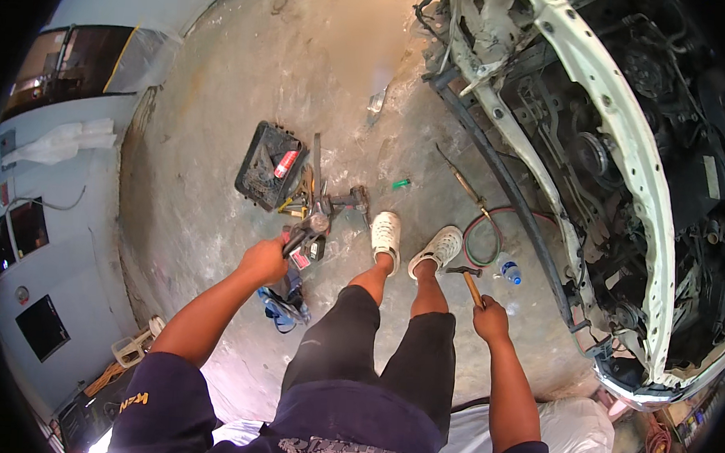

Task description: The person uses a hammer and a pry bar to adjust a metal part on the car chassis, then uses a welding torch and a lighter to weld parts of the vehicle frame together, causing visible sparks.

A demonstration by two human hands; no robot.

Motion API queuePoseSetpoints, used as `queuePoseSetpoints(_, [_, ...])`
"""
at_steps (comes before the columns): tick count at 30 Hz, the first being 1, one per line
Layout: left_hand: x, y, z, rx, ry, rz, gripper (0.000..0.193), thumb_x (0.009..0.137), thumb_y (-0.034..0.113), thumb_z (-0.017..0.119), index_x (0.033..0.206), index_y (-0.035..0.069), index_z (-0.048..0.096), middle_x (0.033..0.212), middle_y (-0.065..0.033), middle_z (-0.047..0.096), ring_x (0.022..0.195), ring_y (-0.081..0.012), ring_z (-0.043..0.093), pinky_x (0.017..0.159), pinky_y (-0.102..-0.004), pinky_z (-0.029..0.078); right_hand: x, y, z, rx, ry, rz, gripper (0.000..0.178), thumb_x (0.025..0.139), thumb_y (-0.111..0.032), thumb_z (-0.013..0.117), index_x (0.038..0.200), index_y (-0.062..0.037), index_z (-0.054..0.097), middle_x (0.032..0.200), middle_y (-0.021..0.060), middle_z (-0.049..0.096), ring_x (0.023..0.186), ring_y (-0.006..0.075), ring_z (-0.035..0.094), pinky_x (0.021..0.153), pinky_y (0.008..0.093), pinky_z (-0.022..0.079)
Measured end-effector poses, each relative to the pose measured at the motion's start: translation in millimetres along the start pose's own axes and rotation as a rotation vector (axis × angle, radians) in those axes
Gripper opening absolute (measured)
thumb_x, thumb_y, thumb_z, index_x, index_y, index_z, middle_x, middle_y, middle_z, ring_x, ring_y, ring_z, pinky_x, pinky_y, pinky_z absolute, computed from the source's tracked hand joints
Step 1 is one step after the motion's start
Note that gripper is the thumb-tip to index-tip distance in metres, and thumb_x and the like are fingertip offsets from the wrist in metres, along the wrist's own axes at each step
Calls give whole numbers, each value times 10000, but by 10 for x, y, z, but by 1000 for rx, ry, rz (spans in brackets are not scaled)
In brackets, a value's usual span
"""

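So we're gripping a metal-headed hammer [319, 223] in our left hand [264, 261], left of the curved car frame [622, 117], and a wooden-handled hammer [473, 290] in our right hand [491, 320], nearer it.

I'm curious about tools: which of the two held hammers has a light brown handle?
It is the slim-headed hammer in the right hand. The dark-handled hammer in the left hand has a bulkier head.

Dark-handled hammer [301, 237], wooden-handled hammer [472, 288]
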State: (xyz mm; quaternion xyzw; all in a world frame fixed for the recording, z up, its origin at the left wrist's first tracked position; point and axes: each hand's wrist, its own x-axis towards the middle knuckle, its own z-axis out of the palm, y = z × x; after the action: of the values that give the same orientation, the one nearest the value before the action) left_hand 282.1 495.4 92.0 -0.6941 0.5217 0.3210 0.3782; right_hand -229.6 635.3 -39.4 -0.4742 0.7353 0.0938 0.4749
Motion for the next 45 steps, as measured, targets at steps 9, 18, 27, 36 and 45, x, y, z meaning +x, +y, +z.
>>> queuePoseSetpoints(9, [1053, 307, 320, 8, 84, 87, 281, 870, 111, 655, 1136, 21, 659, 1066, -265, 745, 1002, -457, 729, 868, -545, 582, 978, -455, 408, -104, -93, 5, 413, 930, -199, 638, 1289, 3, 668, 1169, 286, 719, 1107, 470, 681, 969, 528, 537])
queuePoseSetpoints(18, [2708, 508, 857, 155, 365, 183, 212, 887, 88, 628, 1091, 31, 623, 1107, -245, 736, 1013, -416, 742, 851, -517, 595, 2479, -551, 1253, -20, -66, -148, 444, 957, -172, 554, 1386, -72, 614, 1319, 249, 631, 1171, 441, 655, 992, 534, 532])
queuePoseSetpoints(27, [4306, 1154, 1112, 154, 577, 340, 126, 949, 79, 561, 1066, 48, 596, 1027, -194, 715, 957, -399, 734, 821, -522, 582, 3685, -144, 1732, -46, -134, -348, 439, 982, -157, 581, 1420, -129, 567, 1327, 201, 615, 1201, 423, 626, 1000, 509, 522])
queuePoseSetpoints(36, [5423, 1244, 1711, 237, 698, 394, 122, 930, 104, 572, 1021, 66, 643, 955, -165, 721, 905, -362, 740, 771, -490, 586, 4573, -51, 1677, -473, 335, -105, 662, 953, -354, 642, 1550, -121, 477, 1580, 188, 429, 1492, 399, 385, 1212, 677, 260])
queuePoseSetpoints(45, [5386, 1099, 1962, 272, 432, 31, 205, 982, 169, 602, 1156, 102, 688, 1115, -129, 756, 1079, -332, 720, 884, -479, 571, 4925, 274, 1588, -334, -269, 40, 406, 933, -291, 690, 1263, -61, 735, 1238, 173, 722, 1210, 350, 659, 1004, 527, 503])
